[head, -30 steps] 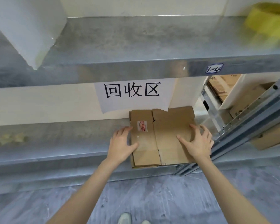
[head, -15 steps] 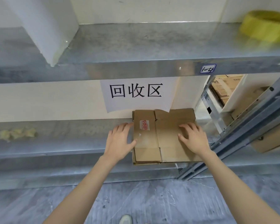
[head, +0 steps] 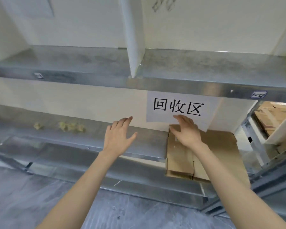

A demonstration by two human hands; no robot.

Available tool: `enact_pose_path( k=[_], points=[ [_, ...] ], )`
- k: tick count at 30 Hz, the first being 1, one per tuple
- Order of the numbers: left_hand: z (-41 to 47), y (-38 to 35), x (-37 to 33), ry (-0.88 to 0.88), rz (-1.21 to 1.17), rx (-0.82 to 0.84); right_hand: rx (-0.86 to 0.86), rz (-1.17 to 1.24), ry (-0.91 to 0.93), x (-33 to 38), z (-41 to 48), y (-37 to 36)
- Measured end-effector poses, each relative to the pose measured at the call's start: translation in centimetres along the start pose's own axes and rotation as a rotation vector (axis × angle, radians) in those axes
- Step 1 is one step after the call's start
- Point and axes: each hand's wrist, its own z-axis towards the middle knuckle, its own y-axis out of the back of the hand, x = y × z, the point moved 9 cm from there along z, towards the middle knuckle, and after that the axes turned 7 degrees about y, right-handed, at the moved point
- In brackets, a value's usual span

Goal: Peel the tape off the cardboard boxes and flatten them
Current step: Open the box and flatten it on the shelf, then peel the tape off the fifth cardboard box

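Left hand (head: 118, 136) hovers with fingers spread, holding nothing; right hand (head: 186, 131) reaches forward beside it, fingers straight, palm down, contact unclear; lower shelf (head: 147, 144) carries everything; flattened cardboard (head: 221, 151) lies at its right end, overhanging the front edge, rear left corner beneath the right hand; probably light, stiff across panels, floppy at creases, so grip both side edges; paper sign (head: 180, 106) hangs behind; crumpled tape scraps (head: 71, 126) lie well left.
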Motion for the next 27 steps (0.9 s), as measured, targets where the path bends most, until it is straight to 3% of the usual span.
enact_pose_path(
  k=[16, 27],
  points=[
    [-3.8, 12.3, 28.3, 0.349, 0.114, -0.177, 0.041, 0.057, 0.426, 35.2, 7.2, -7.4],
    [-7.8, 18.2, 47.9, 0.451, 0.135, -0.218, 0.037, 0.125, 0.505, 54.6, 9.2, -14.3]
  ],
)
